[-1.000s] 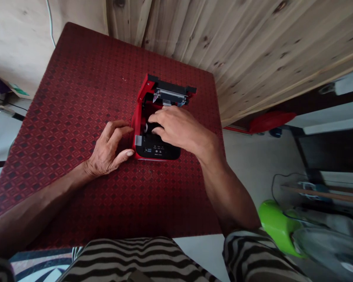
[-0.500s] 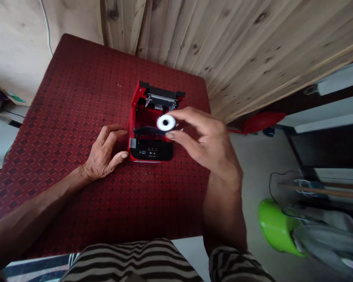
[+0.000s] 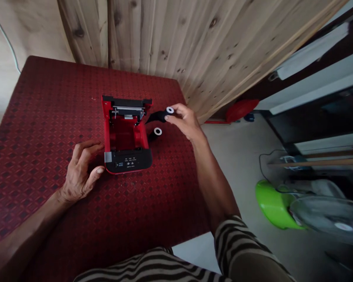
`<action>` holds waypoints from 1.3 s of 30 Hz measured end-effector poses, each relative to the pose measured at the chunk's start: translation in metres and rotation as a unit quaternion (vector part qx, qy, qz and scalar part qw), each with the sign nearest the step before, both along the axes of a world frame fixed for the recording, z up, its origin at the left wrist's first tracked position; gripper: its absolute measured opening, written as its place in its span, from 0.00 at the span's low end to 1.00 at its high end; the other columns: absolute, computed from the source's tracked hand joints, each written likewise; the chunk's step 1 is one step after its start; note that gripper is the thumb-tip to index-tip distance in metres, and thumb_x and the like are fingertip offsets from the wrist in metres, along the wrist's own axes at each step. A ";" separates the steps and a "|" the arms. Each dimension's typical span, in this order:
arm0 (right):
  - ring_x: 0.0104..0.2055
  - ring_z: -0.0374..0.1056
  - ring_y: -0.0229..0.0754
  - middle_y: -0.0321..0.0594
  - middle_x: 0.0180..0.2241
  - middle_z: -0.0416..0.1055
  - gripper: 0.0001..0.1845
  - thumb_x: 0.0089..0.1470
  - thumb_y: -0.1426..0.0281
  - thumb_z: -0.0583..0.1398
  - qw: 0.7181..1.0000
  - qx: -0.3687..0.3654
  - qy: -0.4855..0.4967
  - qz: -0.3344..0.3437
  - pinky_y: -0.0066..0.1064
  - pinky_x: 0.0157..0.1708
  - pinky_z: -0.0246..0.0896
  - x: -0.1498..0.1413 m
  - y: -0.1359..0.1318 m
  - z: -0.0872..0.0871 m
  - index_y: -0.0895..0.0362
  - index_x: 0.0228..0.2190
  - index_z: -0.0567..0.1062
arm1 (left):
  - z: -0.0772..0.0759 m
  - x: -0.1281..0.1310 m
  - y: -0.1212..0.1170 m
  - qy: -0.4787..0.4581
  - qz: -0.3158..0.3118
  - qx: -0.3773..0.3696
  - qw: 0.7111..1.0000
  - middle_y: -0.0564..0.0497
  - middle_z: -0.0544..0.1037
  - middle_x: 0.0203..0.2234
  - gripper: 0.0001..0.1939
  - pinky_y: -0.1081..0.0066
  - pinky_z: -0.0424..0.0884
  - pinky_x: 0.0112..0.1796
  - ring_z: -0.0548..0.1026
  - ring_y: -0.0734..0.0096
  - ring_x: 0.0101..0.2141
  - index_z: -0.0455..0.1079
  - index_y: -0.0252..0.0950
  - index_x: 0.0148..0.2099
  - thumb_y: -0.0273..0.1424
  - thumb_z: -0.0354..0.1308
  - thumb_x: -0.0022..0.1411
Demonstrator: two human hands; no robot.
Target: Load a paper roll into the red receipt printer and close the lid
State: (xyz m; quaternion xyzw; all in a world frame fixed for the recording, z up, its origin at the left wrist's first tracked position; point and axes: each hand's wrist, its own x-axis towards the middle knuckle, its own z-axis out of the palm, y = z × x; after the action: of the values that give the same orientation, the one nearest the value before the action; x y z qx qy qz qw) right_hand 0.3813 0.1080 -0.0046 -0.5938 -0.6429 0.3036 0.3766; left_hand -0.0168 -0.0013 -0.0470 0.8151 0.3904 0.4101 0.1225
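Observation:
A red and black label printer point(image 3: 128, 161) stands on the table with its lid point(image 3: 126, 105) raised and its red inner bay exposed. At its left side lies my left hand point(image 3: 81, 170), fingers apart, the fingertips at or very near the casing and nothing held. Beyond the printer's right side, my right hand point(image 3: 184, 119) pinches a black ribbon roll point(image 3: 166, 114) with a white ring end between thumb and fingers. A strip of black ribbon trails from it toward the printer. Just below is a second black roll point(image 3: 155, 133) with a white end, beside the printer.
A patterned red cloth covers the table point(image 3: 61, 98). Wood planks point(image 3: 153, 35) form the wall behind it. On the floor to the right are a bright green bin point(image 3: 275, 205), a fan point(image 3: 329, 219) with a cable, and a red object point(image 3: 242, 109).
My right hand has carried the ribbon roll from over the printer's bay to beyond its right side. The second roll now shows beside the printer. The view has shifted; my left hand stays by the casing.

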 end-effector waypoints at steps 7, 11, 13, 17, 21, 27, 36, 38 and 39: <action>0.48 0.79 0.46 0.43 0.44 0.83 0.15 0.54 0.62 0.66 1.000 0.015 -0.012 -0.016 0.43 0.55 0.70 -0.001 -0.002 -0.038 0.55 0.42 0.76 | 0.003 0.000 0.000 0.016 0.006 -0.017 1.000 0.38 0.76 0.56 0.27 0.46 0.80 0.54 0.76 0.46 0.56 0.66 0.45 0.70 0.51 0.49 0.79; 0.51 0.79 0.47 0.44 0.48 0.83 0.17 0.55 0.64 0.67 0.999 0.007 -0.027 -0.017 0.46 0.58 0.71 0.004 -0.006 -0.039 0.55 0.46 0.76 | 0.004 0.000 0.000 0.016 0.009 -0.010 1.000 0.39 0.77 0.56 0.26 0.46 0.79 0.55 0.77 0.45 0.56 0.67 0.44 0.69 0.51 0.50 0.79; 0.52 0.80 0.48 0.47 0.51 0.83 0.23 0.53 0.65 0.68 0.999 0.010 -0.028 -0.042 0.47 0.57 0.72 0.006 -0.018 -0.035 0.54 0.50 0.75 | 0.004 0.000 0.000 0.016 0.012 -0.013 1.000 0.39 0.77 0.56 0.26 0.46 0.79 0.55 0.77 0.46 0.56 0.67 0.45 0.69 0.51 0.50 0.79; 0.50 0.80 0.47 0.47 0.49 0.83 0.20 0.61 0.56 0.64 0.979 0.073 -0.012 -0.188 0.45 0.53 0.75 -0.006 -0.065 -0.028 0.52 0.50 0.75 | 0.005 0.001 0.000 0.016 0.019 -0.020 0.999 0.39 0.77 0.56 0.27 0.45 0.79 0.55 0.77 0.45 0.57 0.67 0.44 0.69 0.51 0.49 0.78; 0.51 0.79 0.49 0.47 0.50 0.82 0.29 0.56 0.48 0.68 0.980 0.028 0.002 -0.197 0.43 0.50 0.75 -0.044 -0.095 -0.032 0.52 0.51 0.75 | 0.004 0.001 0.000 0.013 0.019 -0.023 0.999 0.39 0.77 0.56 0.27 0.45 0.78 0.55 0.77 0.45 0.56 0.67 0.44 0.69 0.51 0.50 0.78; 0.52 0.78 0.51 0.50 0.49 0.83 0.21 0.56 0.53 0.69 0.979 -0.001 -0.058 -0.194 0.46 0.55 0.71 -0.082 -0.075 -0.042 0.54 0.44 0.78 | 0.005 0.001 0.000 0.002 0.019 -0.022 1.000 0.40 0.76 0.56 0.25 0.44 0.78 0.55 0.77 0.45 0.54 0.69 0.44 0.68 0.50 0.50 0.78; 0.50 0.78 0.47 0.46 0.47 0.83 0.19 0.65 0.53 0.60 0.991 0.017 -0.038 -0.129 0.40 0.54 0.69 -0.080 -0.071 -0.039 0.53 0.45 0.80 | 0.003 0.001 0.000 0.000 0.013 -0.031 0.999 0.39 0.77 0.57 0.25 0.45 0.78 0.56 0.77 0.46 0.56 0.69 0.43 0.66 0.51 0.51 0.78; 0.47 0.77 0.46 0.44 0.44 0.83 0.21 0.65 0.49 0.60 0.991 0.022 -0.004 -0.131 0.39 0.51 0.69 -0.073 -0.071 -0.037 0.53 0.44 0.80 | 0.004 0.001 0.000 0.002 0.018 -0.021 1.000 0.39 0.77 0.56 0.25 0.46 0.78 0.56 0.77 0.46 0.56 0.70 0.42 0.66 0.50 0.50 0.79; 0.45 0.77 0.46 0.42 0.41 0.82 0.23 0.63 0.47 0.61 0.990 0.027 0.019 -0.137 0.39 0.48 0.69 -0.068 -0.072 -0.033 0.52 0.43 0.80 | 0.006 0.001 -0.001 0.002 0.024 -0.013 1.000 0.39 0.77 0.56 0.25 0.46 0.78 0.56 0.77 0.46 0.55 0.70 0.41 0.66 0.50 0.49 0.79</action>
State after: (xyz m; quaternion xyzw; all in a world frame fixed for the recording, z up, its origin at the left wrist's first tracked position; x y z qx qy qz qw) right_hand 0.3131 0.0361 -0.0381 -0.6602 -0.5558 0.2428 0.4430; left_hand -0.0163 -0.0021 -0.0411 0.8045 0.4159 0.4059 0.1227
